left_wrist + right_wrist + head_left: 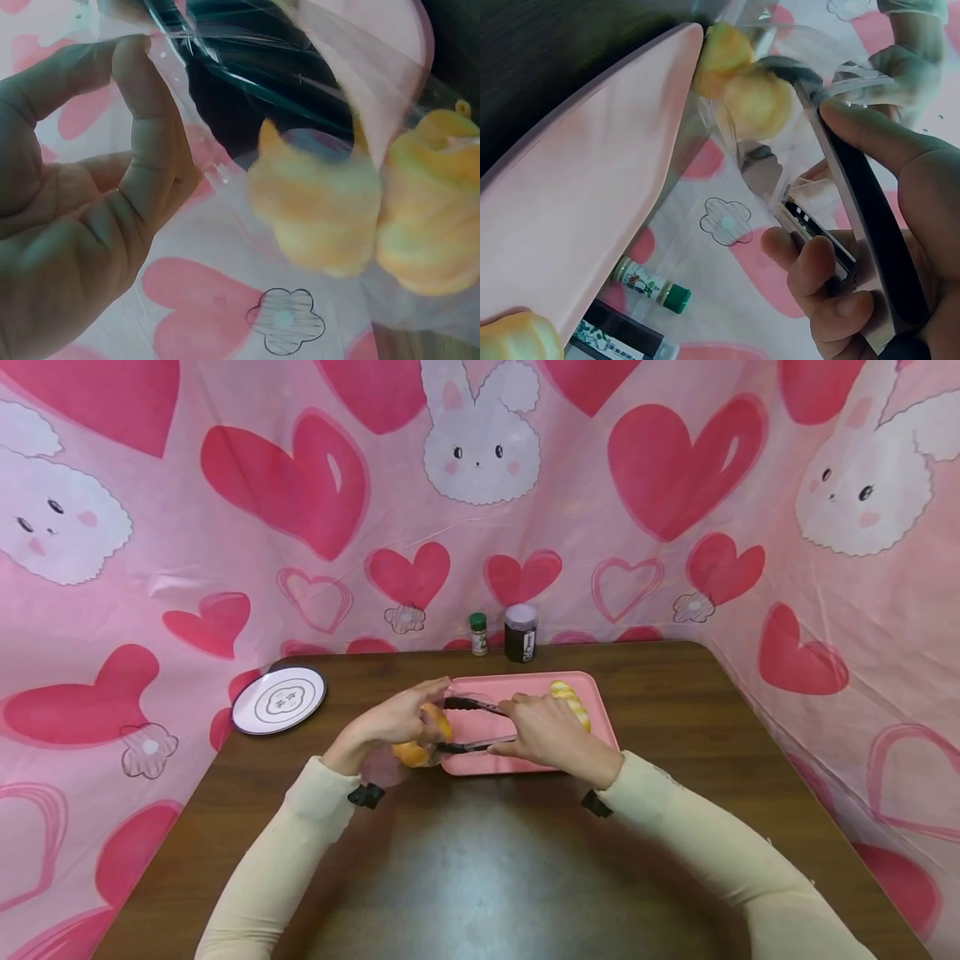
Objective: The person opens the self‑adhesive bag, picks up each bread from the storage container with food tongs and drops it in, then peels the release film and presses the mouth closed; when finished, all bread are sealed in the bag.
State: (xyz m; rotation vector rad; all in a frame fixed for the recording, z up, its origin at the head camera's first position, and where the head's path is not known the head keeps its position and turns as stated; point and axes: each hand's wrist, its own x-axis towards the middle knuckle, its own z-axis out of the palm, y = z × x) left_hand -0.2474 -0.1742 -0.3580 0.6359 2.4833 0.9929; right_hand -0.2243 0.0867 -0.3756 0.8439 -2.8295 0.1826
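Observation:
My left hand (pixel 393 714) pinches the rim of a clear plastic bag (pixel 381 768), thumb and finger meeting in the left wrist view. Inside the bag are two golden bread rolls (pixel 315 202), side by side. My right hand (pixel 945 187) grips metal tongs (pixel 877 232) with black handle covers. The tongs point left and their dark, spread tips reach into the bag beside the rolls. Whether the tips touch a roll, I cannot tell. Below the tongs lies a pink tray (pixel 480 764), with a yellow-striped bread (pixel 573 703) near its right edge.
A white plate (pixel 279 700) with a dark rim lies at the table's back left. At the back edge stand a green-capped shaker (pixel 478 635) and a dark jar (pixel 520 635) with a pale lid. A pink heart-patterned curtain (pixel 480 527) surrounds the brown table (pixel 480 877).

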